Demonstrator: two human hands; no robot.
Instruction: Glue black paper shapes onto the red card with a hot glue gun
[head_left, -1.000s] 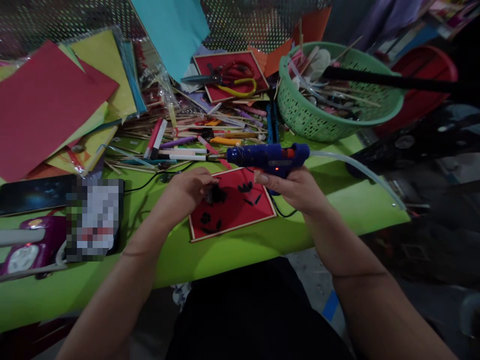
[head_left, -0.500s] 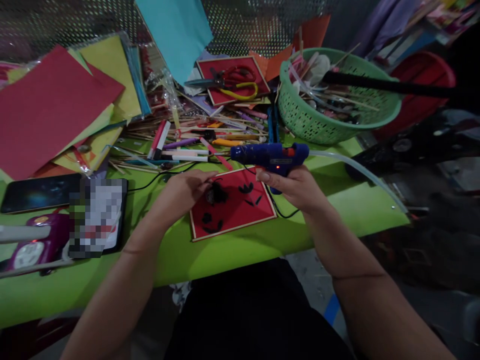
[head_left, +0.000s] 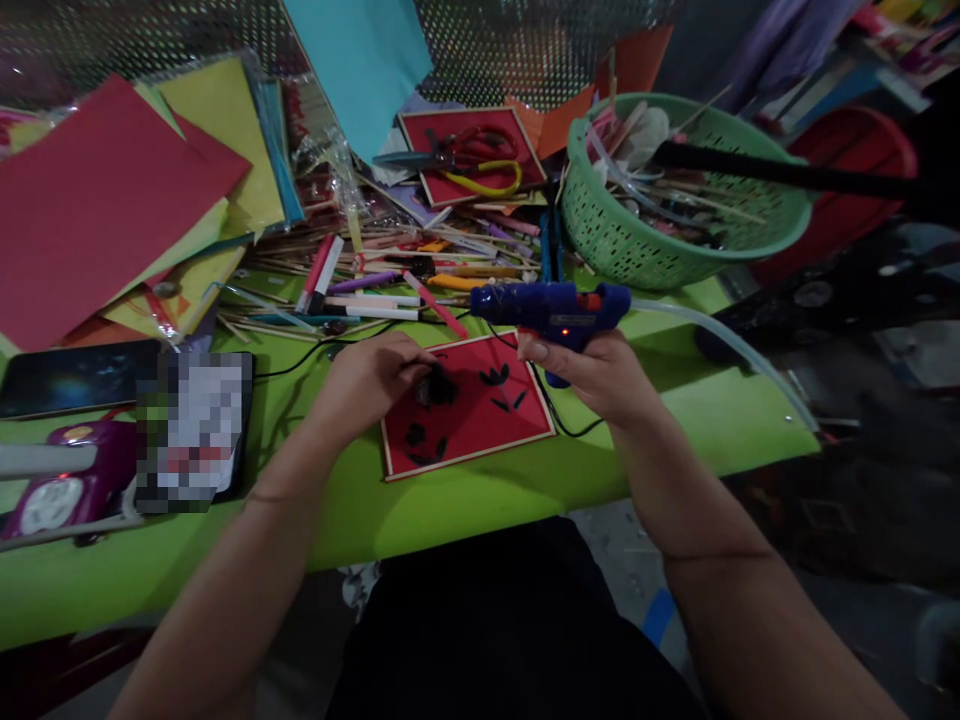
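Observation:
In my right hand (head_left: 589, 365) is a blue hot glue gun (head_left: 540, 308), its nozzle to the left and a small red light lit on its side. A long clear glue stick (head_left: 705, 320) trails from its back. Below lies a red board (head_left: 480, 430) with a pale wooden edge. Black leaf- and petal-shaped pieces (head_left: 495, 376) sit on it. My left hand (head_left: 375, 375) is over the board's upper left, fingers pinched together beside a dark, ragged black shape (head_left: 436, 388). Whether the fingertips grip that shape is hidden.
Sticks and markers (head_left: 322, 275) litter the green table (head_left: 465, 510) behind the board. Red- and yellow-handled scissors (head_left: 480, 165) rest on another framed board. A green basket (head_left: 637, 235) stands right. Coloured sheets (head_left: 112, 210), a phone (head_left: 79, 378) and a purple power strip (head_left: 90, 470) are left.
The view has shifted slightly. My left fingers stay pinched at the black shape, and the glue gun stays in my right hand at nearly the same place above the board.

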